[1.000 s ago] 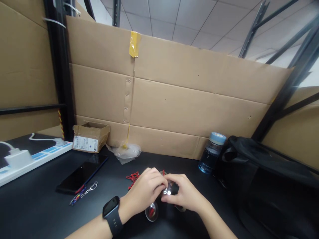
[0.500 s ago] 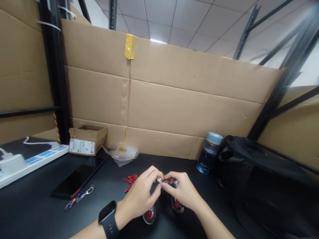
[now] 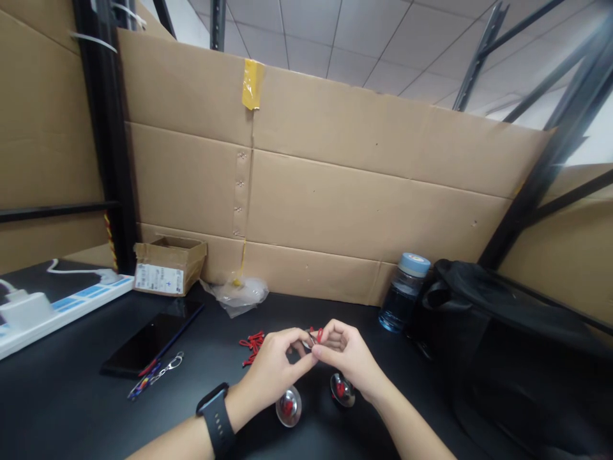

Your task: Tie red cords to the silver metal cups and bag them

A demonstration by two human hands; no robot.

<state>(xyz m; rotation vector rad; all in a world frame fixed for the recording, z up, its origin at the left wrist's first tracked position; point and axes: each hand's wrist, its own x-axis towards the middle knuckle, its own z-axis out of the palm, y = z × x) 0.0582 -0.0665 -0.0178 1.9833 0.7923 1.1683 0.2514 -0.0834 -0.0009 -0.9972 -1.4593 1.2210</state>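
Note:
My left hand [image 3: 280,363], with a dark watch on its wrist, pinches a small shiny metal cymbal whose rim just shows between the fingers. Against it, my right hand [image 3: 345,351] grips a red cord loop [image 3: 320,334] between thumb and fingers. The fingertips meet and cover most of the cymbal. Two finger cymbals with red cord lie on the black table below the hands: the left cymbal [image 3: 288,407] under my left hand, the right cymbal [image 3: 342,390] under my right wrist. Beside my left hand rests a pile of red cords [image 3: 253,343], partly hidden.
At left are a power strip [image 3: 90,301], a phone [image 3: 152,338] and a keychain [image 3: 156,377]. A small cardboard box [image 3: 167,268] and a plastic bag [image 3: 237,295] stand by the cardboard wall. To the right are a water bottle [image 3: 403,294] and a black bag [image 3: 507,345].
My fingers have shifted their grip, and a red cord loop now shows upright at my right fingertips. Both hands stay close together. The camera view has moved slightly.

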